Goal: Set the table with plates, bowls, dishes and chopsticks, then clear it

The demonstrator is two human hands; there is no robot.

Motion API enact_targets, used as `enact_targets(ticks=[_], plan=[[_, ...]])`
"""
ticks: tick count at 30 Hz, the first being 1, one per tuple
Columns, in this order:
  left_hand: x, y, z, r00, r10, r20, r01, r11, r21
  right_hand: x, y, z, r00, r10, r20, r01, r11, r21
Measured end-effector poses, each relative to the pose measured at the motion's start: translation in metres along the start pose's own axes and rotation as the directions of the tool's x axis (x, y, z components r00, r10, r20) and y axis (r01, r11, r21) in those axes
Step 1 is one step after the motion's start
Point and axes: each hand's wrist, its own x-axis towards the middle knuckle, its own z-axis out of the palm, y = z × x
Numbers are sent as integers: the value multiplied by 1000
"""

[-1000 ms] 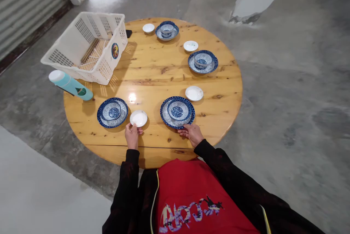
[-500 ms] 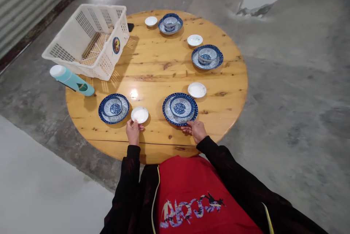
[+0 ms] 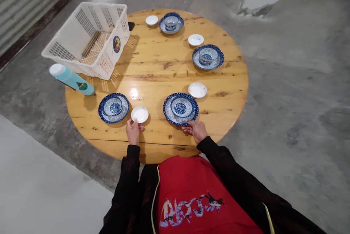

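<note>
My left hand [image 3: 133, 130] pinches the near rim of a small white saucer [image 3: 140, 114], which rests on the round wooden table [image 3: 161, 152]. To the left of that saucer sits a blue-and-white plate [image 3: 106, 119] bearing a patterned bowl [image 3: 113, 106]. My right hand [image 3: 195, 129] grips the near edge of another blue-rimmed plate [image 3: 171, 119], thumb on top and fingers under the rim. A bowl [image 3: 181, 107] in the same pattern stands on this plate. Just beyond it, on the right, lies a second white saucer [image 3: 197, 90].
A white plastic basket [image 3: 105, 60] with thin sticks in it stands at the far left, with a light-blue bottle [image 3: 71, 79] before it. Farther off are two more plates with bowls [image 3: 208, 57] and white saucers [image 3: 195, 39]. A dark flat object [image 3: 131, 26] lies beside the basket.
Almost nothing differs. The view has shifted very slightly; both hands keep their hold on the saucer and the plate.
</note>
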Motion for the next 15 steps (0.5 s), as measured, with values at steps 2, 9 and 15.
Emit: enact_targets(ticks=[2,9,15], plan=[[0,0,0,1000,2,1,-2,1000,-5,-1,2,-2,1000,0,-3,0,1000,-26],[0,1,1,1000,-4,-7,4,1000,-19,19,-24,-35,976,-120,-180,96,986,-136],[-1,0,1,1000,0,-31,-1,999,-33,76,-78,-39,935,-239,-261,194,963,-187]])
